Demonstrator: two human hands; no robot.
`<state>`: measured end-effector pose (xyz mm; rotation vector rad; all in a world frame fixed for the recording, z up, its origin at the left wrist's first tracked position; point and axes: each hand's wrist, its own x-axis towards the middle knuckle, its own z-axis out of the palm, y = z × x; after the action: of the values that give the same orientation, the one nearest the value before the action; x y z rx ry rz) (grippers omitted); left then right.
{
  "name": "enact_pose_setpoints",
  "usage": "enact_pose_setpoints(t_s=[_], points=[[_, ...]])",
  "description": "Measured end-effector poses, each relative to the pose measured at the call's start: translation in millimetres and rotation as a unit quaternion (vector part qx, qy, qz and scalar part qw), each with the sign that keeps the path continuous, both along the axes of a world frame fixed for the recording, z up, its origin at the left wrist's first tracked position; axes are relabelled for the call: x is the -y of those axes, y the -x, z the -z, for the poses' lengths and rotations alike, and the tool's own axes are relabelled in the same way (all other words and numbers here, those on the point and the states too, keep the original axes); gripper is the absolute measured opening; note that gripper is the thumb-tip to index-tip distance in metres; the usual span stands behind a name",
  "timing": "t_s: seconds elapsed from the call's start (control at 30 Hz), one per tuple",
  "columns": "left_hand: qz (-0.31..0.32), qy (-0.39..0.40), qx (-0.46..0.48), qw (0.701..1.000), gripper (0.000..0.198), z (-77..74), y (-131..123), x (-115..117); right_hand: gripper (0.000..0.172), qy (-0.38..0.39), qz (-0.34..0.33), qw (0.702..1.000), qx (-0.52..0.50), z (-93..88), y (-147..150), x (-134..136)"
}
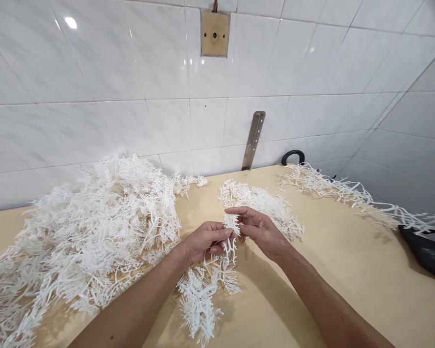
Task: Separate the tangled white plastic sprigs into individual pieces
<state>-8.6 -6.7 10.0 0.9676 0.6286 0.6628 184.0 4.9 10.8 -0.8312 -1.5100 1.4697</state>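
My left hand (204, 241) pinches a white, branching plastic sprig (230, 247) between thumb and fingers over the middle of the table. Across from it, my right hand (264, 233) has its fingertips closed on the sprig's upper right side, with the index finger reaching over the top. The sprig's lower part hangs toward a spiky white bunch (200, 302) below the left hand; whether the two are joined I cannot tell. Just behind the right hand lies a smaller heap of white sprigs (264, 203).
A large pile of white sprigs (112, 217) covers the left of the pale table (351, 270). Bare white stems (340, 193) stretch along the back right. A black-handled object (426, 251) lies at the right edge. A metal strip (253, 140) leans against the tiled wall.
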Motion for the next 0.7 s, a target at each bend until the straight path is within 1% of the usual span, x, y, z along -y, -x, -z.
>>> enact_pose_setpoints(t_s=[0.1, 0.17, 0.27, 0.37, 0.47, 0.57, 0.7], points=[[0.005, -0.008, -0.005, 1.0, 0.038, -0.9, 0.5, 0.3, 0.046, -0.017, -0.009, 1.0, 0.011, -2.7, -1.1, 2.1], [0.002, -0.008, -0.013, 1.0, 0.039, -1.1, 0.8, 0.3, 0.041, -0.03, -0.011, 0.999, 0.017, -3.6, -2.3, 2.4], [0.001, -0.006, -0.018, 1.0, 0.039, -0.3, 0.8, -0.1, 0.027, -0.023, -0.024, 0.999, 0.013, -3.3, -4.1, 1.5], [-0.006, -0.005, -0.004, 1.0, 0.037, 1.9, 0.6, -1.0, 0.022, -0.016, -0.02, 1.0, 0.01, -1.9, -5.0, 0.0], [-0.035, 0.003, 0.005, 0.999, 0.035, 4.1, 0.5, -2.2, 0.023, -0.027, -0.014, 0.999, 0.022, -1.7, -5.5, -0.9], [-0.065, 0.012, -0.006, 0.998, 0.037, 4.7, 0.3, -3.1, 0.027, -0.047, -0.008, 0.997, 0.053, -3.2, -6.1, -0.9], [-0.101, -0.007, -0.03, 0.994, 0.039, 4.2, -1.4, -3.3, 0.03, -0.076, 0.0, 0.993, 0.094, -5.6, -7.3, -1.0]])
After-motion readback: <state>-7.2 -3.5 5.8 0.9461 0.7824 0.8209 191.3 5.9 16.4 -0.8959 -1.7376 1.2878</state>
